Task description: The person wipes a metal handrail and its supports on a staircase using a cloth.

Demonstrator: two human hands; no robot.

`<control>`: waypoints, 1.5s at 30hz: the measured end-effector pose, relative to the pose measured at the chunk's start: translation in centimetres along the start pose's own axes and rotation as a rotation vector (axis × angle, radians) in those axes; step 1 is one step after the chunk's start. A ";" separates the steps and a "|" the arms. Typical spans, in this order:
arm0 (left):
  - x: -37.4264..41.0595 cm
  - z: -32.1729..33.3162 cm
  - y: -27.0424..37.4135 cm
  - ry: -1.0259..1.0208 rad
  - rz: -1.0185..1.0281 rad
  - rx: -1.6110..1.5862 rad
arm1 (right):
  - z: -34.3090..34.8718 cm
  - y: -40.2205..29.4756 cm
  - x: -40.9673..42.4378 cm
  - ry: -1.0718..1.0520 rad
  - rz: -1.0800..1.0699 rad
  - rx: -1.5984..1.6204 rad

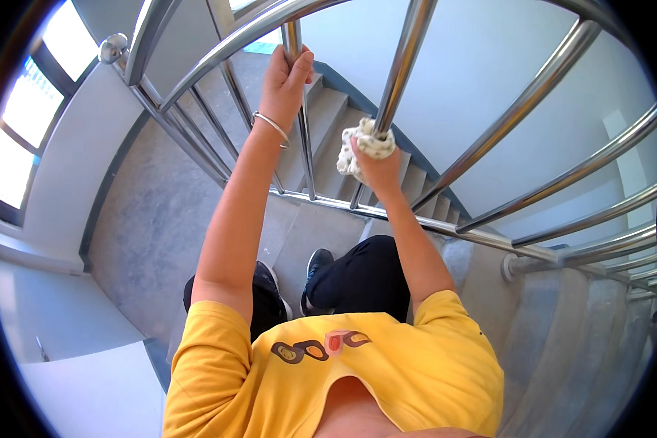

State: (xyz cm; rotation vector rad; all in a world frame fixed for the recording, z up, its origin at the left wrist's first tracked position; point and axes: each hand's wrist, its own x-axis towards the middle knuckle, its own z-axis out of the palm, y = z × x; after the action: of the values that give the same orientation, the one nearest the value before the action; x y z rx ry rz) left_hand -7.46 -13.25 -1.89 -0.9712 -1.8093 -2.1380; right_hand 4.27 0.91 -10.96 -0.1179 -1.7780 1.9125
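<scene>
My left hand point(286, 76) grips a metal baluster point(292, 34) of the stair railing, close below the curved handrail point(235, 41). A bangle circles that wrist. To its right and lower down, my right hand point(382, 161) holds a pale spotted cloth point(356, 145) wrapped around a neighbouring baluster point(404, 60). The cloth hides part of the bar and some of my fingers. Both balusters run down to the shiny bottom rail point(328, 202).
Beyond the railing, concrete steps point(328, 109) descend beside a white wall point(482, 82). More steps point(542, 328) lie at right behind another railing section. A landing floor point(142, 219) extends left towards windows point(33, 109). A round metal post cap point(113, 48) tops the railing corner.
</scene>
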 end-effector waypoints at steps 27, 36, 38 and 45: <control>0.7 10.1 6.0 -0.216 -0.059 -0.174 | -8.6 -22.8 2.4 0.361 -0.808 -0.364; -0.2 10.3 6.7 -0.226 -0.003 -0.125 | -7.1 -16.1 1.9 0.424 -0.414 -0.185; -0.2 10.3 6.8 -0.235 -0.005 -0.134 | -8.1 -11.8 0.5 0.381 -0.288 -0.070; -0.1 10.4 6.2 -0.218 0.042 -0.098 | -9.7 -0.7 -4.2 0.369 -0.129 -0.151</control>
State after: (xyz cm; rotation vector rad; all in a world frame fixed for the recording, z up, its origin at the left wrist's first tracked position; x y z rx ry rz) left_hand -0.37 -5.08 3.56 -1.2993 -1.7709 -2.1870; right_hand 12.00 7.89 -12.80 -0.3751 -1.6321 1.5483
